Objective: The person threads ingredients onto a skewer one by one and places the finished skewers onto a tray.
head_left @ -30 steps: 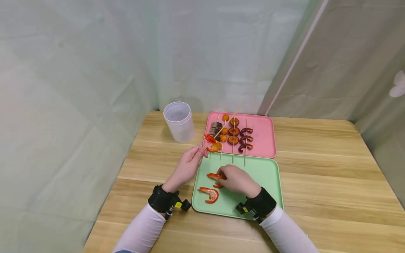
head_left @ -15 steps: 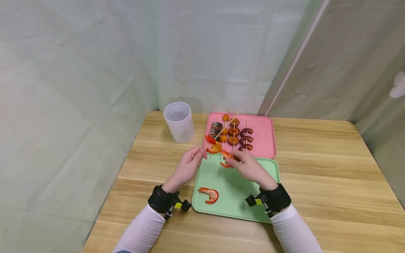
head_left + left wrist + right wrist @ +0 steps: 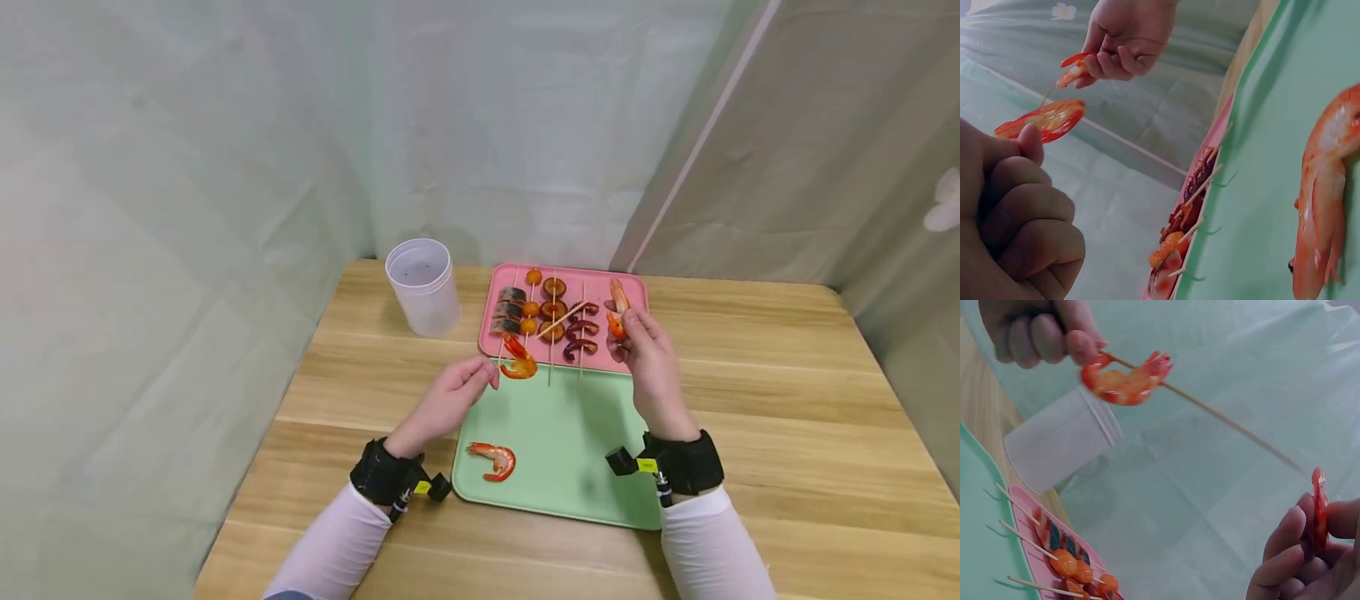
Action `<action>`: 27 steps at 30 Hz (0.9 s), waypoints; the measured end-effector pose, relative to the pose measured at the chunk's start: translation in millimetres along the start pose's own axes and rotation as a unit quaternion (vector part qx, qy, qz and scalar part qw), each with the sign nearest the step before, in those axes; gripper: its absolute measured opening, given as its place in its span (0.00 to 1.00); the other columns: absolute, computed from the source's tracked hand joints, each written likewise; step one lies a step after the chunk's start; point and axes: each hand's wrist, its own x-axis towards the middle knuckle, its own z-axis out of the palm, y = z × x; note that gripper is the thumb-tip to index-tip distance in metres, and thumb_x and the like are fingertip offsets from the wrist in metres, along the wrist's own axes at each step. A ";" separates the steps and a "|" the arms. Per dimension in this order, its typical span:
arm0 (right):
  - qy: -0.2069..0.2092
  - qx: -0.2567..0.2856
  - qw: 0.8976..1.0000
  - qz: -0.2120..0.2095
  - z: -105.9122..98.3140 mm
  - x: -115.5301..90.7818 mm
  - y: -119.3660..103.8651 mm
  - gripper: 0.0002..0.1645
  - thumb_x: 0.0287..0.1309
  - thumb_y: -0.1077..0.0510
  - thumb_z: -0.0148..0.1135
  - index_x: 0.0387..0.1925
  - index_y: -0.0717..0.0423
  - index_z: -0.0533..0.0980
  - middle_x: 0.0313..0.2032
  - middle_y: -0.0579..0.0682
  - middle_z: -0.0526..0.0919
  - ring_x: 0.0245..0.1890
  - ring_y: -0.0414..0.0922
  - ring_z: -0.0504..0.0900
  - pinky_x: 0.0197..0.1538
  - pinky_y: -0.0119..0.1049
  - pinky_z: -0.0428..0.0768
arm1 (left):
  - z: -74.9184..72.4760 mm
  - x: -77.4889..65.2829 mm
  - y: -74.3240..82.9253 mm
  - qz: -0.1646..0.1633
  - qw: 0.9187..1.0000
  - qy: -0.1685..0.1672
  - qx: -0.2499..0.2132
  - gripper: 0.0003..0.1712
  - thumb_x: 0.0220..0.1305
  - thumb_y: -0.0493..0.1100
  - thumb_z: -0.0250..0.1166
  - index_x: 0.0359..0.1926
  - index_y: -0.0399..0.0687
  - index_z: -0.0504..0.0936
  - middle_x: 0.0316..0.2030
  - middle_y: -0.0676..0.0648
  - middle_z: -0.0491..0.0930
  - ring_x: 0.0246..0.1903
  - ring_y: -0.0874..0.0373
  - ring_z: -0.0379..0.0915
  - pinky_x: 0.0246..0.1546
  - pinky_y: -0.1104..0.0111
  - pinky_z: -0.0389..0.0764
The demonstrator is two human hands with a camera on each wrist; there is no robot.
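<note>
My left hand (image 3: 450, 396) pinches a wooden skewer (image 3: 1229, 419) near one end, with one cooked shrimp (image 3: 519, 360) threaded close to the fingers. The skewer's bare length points up and to the right in the head view. Between thumb and fingers, my right hand (image 3: 654, 367) holds a second shrimp (image 3: 618, 305) above the right part of the pink tray. In the right wrist view the skewer's far end comes close to this shrimp; whether they touch I cannot tell. Another shrimp (image 3: 493, 462) lies curled on the green tray (image 3: 562, 442), at its left front.
The pink tray (image 3: 637, 287) behind holds several loaded skewers: dark-skinned rolled pieces (image 3: 509, 311), orange balls (image 3: 529, 309), mushroom slices (image 3: 553, 309) and octopus-like tentacles (image 3: 581, 329). A white plastic tub (image 3: 427, 292) stands at the back left. Curtains hang behind the table.
The right hand has lifted a shrimp off the green tray and carried it up and right. The left hand has shifted slightly right, its skewer now tilted lower towards the right.
</note>
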 end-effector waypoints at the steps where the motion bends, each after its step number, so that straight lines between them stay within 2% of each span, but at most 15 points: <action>1: 0.007 0.002 1.000 -0.003 -1.7 0.1 -0.5 0.15 0.85 0.48 0.49 0.49 0.53 0.78 0.34 0.45 0.73 0.33 0.40 0.74 0.39 0.30 0.72 | 0.3 0.2 0.1 0.002 1.000 -0.007 0.012 0.16 0.87 0.40 0.50 0.42 0.39 0.81 0.24 0.53 0.65 0.24 0.57 0.60 0.31 0.66 0.64; 5: 0.026 0.003 1.000 -0.017 -6.4 0.8 -2.6 0.18 0.85 0.48 0.50 0.55 0.56 0.78 0.35 0.46 0.73 0.34 0.41 0.74 0.39 0.30 0.72 | 1.6 -0.5 0.5 0.007 0.998 -0.032 0.049 0.16 0.87 0.41 0.51 0.39 0.45 0.81 0.28 0.54 0.67 0.27 0.59 0.61 0.34 0.65 0.66; 12: 0.020 -0.002 0.999 -0.025 -7.9 0.7 -3.2 0.16 0.85 0.48 0.50 0.48 0.55 0.77 0.35 0.47 0.72 0.34 0.42 0.73 0.39 0.31 0.71 | 1.5 0.0 1.0 0.013 0.998 -0.045 0.047 0.16 0.87 0.41 0.50 0.40 0.46 0.81 0.25 0.54 0.62 0.25 0.58 0.59 0.32 0.65 0.65; 20: -0.001 -0.045 0.998 -0.035 -4.5 0.2 -5.2 0.17 0.85 0.49 0.51 0.48 0.58 0.77 0.35 0.47 0.73 0.34 0.43 0.73 0.39 0.32 0.72 | -0.4 1.3 1.6 0.014 0.997 -0.055 0.046 0.17 0.87 0.41 0.50 0.40 0.43 0.81 0.23 0.54 0.61 0.24 0.58 0.59 0.31 0.65 0.64; 23: -0.001 -0.072 0.997 -0.040 -4.4 0.0 -5.5 0.17 0.85 0.50 0.50 0.51 0.60 0.77 0.34 0.47 0.75 0.34 0.43 0.74 0.39 0.31 0.72 | -0.8 0.7 2.0 0.009 0.997 -0.059 0.042 0.17 0.87 0.42 0.50 0.41 0.44 0.81 0.23 0.54 0.61 0.24 0.57 0.58 0.31 0.65 0.64; 27: -0.002 -0.114 0.993 -0.044 -5.6 0.1 -5.3 0.21 0.86 0.52 0.49 0.63 0.62 0.76 0.36 0.46 0.77 0.37 0.44 0.75 0.40 0.30 0.73 | -1.2 0.4 2.1 0.004 0.997 -0.063 0.044 0.18 0.88 0.42 0.49 0.42 0.41 0.81 0.23 0.53 0.61 0.24 0.57 0.58 0.31 0.65 0.64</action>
